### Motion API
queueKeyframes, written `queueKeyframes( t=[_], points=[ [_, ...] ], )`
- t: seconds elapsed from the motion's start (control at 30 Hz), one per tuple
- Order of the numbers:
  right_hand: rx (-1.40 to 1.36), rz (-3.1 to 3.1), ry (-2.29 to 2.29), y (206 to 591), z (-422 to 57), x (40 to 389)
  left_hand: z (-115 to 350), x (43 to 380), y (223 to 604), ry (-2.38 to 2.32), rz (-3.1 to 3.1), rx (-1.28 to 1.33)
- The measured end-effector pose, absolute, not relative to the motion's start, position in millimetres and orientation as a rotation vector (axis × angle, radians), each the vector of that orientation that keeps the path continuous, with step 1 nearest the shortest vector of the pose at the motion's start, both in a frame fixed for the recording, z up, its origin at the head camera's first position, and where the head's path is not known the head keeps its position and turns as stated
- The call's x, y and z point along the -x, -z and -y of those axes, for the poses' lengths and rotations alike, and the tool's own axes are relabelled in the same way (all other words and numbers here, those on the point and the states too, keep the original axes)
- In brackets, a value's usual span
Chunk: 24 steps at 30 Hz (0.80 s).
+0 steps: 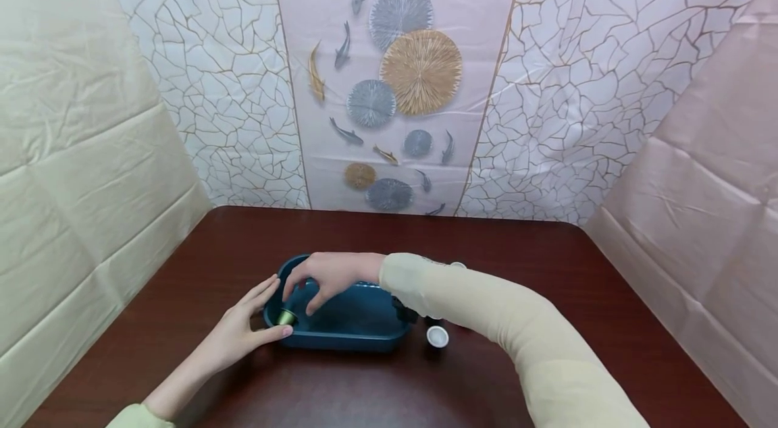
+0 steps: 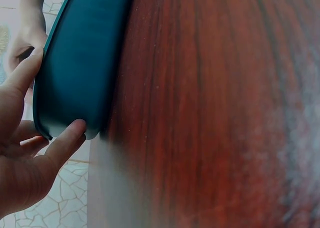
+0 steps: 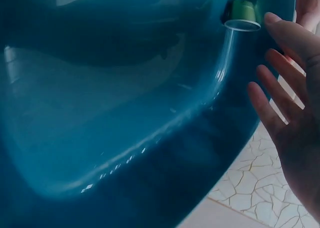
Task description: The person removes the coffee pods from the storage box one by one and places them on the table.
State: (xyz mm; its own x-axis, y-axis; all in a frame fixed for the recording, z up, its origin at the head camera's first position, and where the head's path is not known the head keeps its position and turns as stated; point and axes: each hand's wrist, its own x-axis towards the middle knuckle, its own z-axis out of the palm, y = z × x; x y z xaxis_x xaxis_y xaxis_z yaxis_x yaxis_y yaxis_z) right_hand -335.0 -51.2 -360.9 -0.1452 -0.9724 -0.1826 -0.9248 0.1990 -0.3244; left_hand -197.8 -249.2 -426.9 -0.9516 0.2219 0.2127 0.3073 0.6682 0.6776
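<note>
A teal basin (image 1: 358,345) sits on the dark red wooden table. Inside its left end lies a small green coffee capsule (image 1: 286,318) with a silver rim, also seen in the right wrist view. My left hand (image 1: 243,331) rests against the basin's left end, thumb at the front rim and straight fingers along the left side. Reaching over from the right, my right hand (image 1: 328,274) hovers in the left part of the basin. Its spread fingers (image 3: 287,62) are close beside the green capsule and hold nothing.
Right of the basin stands a dark capsule with a white top (image 1: 437,337). Another white top (image 1: 458,265) peeks out behind the right sleeve, which hides part of that area. Patterned cloth (image 1: 389,77) hangs behind the table, with plain cloth at both sides.
</note>
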Motion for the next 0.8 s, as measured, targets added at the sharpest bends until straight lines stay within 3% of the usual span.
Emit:
queueKeyframes(
  t=[0.8],
  points=[
    [1.666, -2.160, 0.001, 388.3, 75.2, 335.2, 248.1, 197.5, 427.6, 1.215, 2.738, 0.465]
  ],
)
